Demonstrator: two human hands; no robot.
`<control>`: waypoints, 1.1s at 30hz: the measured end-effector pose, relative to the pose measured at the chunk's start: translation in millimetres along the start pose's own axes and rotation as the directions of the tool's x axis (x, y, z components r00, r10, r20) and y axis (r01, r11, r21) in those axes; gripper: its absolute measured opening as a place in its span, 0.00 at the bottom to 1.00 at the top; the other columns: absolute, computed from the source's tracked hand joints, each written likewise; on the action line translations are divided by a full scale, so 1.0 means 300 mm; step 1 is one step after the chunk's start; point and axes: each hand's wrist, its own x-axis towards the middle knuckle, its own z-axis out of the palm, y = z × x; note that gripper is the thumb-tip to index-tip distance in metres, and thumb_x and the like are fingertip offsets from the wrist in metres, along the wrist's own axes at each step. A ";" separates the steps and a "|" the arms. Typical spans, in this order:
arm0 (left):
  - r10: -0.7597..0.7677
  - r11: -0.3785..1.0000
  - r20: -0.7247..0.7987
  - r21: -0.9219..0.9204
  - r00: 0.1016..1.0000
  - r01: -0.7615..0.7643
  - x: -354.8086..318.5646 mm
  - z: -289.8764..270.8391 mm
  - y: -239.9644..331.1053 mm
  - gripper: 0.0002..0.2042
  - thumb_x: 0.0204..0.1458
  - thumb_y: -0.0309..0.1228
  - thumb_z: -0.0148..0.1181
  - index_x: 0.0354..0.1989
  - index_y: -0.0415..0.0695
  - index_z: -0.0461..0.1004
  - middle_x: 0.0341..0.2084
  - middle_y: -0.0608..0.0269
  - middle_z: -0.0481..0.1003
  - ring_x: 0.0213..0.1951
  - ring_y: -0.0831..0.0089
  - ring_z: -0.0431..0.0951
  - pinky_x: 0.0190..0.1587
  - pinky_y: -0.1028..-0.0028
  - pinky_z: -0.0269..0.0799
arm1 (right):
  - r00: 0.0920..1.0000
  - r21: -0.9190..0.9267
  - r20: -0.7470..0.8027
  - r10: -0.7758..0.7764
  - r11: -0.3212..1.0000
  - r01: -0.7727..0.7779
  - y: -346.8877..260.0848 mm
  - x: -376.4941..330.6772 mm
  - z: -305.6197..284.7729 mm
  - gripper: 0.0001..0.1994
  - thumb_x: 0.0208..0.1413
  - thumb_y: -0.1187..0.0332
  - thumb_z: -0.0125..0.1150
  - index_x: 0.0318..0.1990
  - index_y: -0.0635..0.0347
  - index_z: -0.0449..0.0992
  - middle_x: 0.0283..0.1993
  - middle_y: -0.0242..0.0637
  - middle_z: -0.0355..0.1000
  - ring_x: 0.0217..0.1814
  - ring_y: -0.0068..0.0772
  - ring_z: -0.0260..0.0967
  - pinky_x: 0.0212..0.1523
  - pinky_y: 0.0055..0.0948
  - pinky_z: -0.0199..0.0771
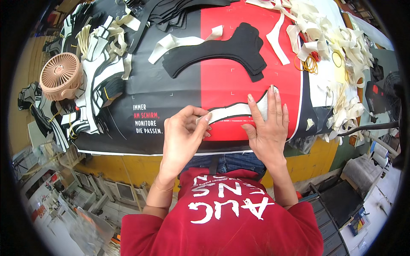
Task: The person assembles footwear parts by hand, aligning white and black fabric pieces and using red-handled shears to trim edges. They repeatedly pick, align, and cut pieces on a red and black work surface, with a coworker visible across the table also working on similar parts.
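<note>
Hands first: we see our left hand (184, 130) pinching the near end of a pale curved strip (232, 112) between thumb and fingertips, while our right hand (269, 123) lies open and flat, fingers spread, pressing the strip's far end down onto the counter (141, 96). The strip has a thin dark border and runs between the two hands across the red half of a red-and-black printed sheet (256, 85) that covers the counter; held taut at one end and pinned at the other, it seems to be kept from curling or sliding. Whether a backing layer is being lifted off at the left fingertips we cannot tell, as the fingers hide that end.

Just beyond the hands lies a stack of black curved cut pieces (226, 51), with another pale strip (181, 42) draped over its left arm. Farther out past the right hand sits a loose heap of pale offcuts (337, 47), with yellow rubber bands (308, 64) beside it. Well off to the left of the left hand stand a small pink fan (60, 77) and bundles of black-and-white cut pieces (96, 85), sorted within reach. Below the hands, the counter's yellow front edge (128, 164) meets our red shirt (230, 217).
</note>
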 end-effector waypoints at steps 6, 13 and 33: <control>0.067 0.996 -0.052 0.060 0.996 -0.064 -0.008 0.009 -0.004 0.07 0.57 0.26 0.62 0.35 0.32 0.76 0.19 0.56 0.80 0.22 0.78 0.81 0.24 0.79 0.72 | 1.000 -0.004 0.002 -0.018 1.000 0.018 -0.005 0.003 -0.002 0.30 0.64 0.37 0.36 0.69 0.35 0.64 0.76 0.51 0.47 0.79 0.50 0.43 0.74 0.47 0.38; 0.143 0.974 -0.071 0.187 0.987 -0.128 -0.012 0.020 -0.001 0.06 0.56 0.24 0.63 0.34 0.32 0.76 0.17 0.59 0.78 0.19 0.81 0.78 0.22 0.80 0.70 | 0.999 -0.036 0.021 0.027 0.999 -0.027 -0.033 0.002 -0.037 0.36 0.61 0.34 0.38 0.71 0.43 0.61 0.77 0.51 0.45 0.80 0.49 0.39 0.74 0.54 0.33; 0.120 0.993 -0.245 0.014 0.962 -0.121 -0.063 -0.017 -0.051 0.07 0.54 0.21 0.65 0.40 0.33 0.76 0.27 0.61 0.80 0.24 0.81 0.78 0.24 0.83 0.72 | 0.966 0.135 0.125 -0.228 0.968 0.211 -0.165 -0.005 0.005 0.35 0.62 0.36 0.38 0.72 0.39 0.57 0.78 0.38 0.45 0.80 0.43 0.38 0.74 0.52 0.34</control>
